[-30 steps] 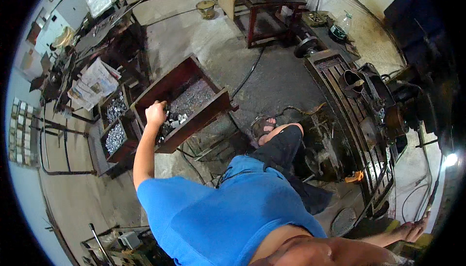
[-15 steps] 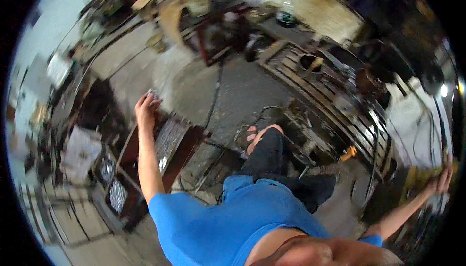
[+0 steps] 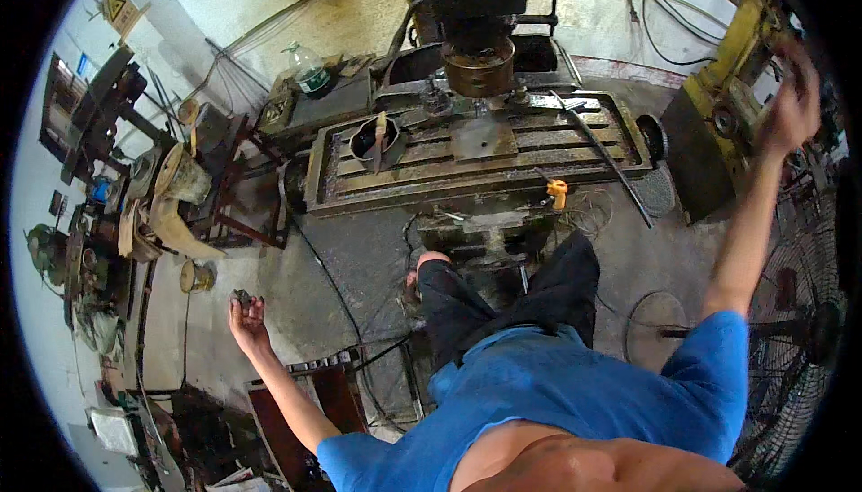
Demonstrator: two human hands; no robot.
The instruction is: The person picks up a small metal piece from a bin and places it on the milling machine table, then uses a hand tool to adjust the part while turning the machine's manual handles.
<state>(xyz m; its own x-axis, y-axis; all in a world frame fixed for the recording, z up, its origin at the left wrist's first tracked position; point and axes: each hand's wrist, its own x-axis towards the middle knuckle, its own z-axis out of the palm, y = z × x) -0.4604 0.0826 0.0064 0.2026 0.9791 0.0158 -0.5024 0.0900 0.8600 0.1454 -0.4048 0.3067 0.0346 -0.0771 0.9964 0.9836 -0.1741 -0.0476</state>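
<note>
Out to the left, my left hand (image 3: 250,327) is turned palm up, its fingers curled round a small dark metal piece (image 3: 241,296). Below that arm stands a reddish-brown box (image 3: 283,416). Raised at the far right, my right hand (image 3: 792,110) is smeared by motion, so its fingers cannot be read. A yellow machine body (image 3: 716,88) stands just left of it. In front of me is a milling machine table (image 3: 431,187) with long slots. On it are a round pot (image 3: 364,153) with a brush-like tool (image 3: 381,130) across it, and a flat metal block (image 3: 485,139).
A long dark bar (image 3: 611,164) leans over the table's right front edge. An orange-handled tool (image 3: 557,193) sits at the front edge. A large caged fan (image 3: 799,348) stands close at my right. A clear bottle (image 3: 308,70) stands behind, left; a cable (image 3: 328,267) crosses the floor.
My view has swung right, bringing the milling machine to the middle. My right hand has risen beside the yellow machine. The left hand stays outstretched, with the small piece still in it.
</note>
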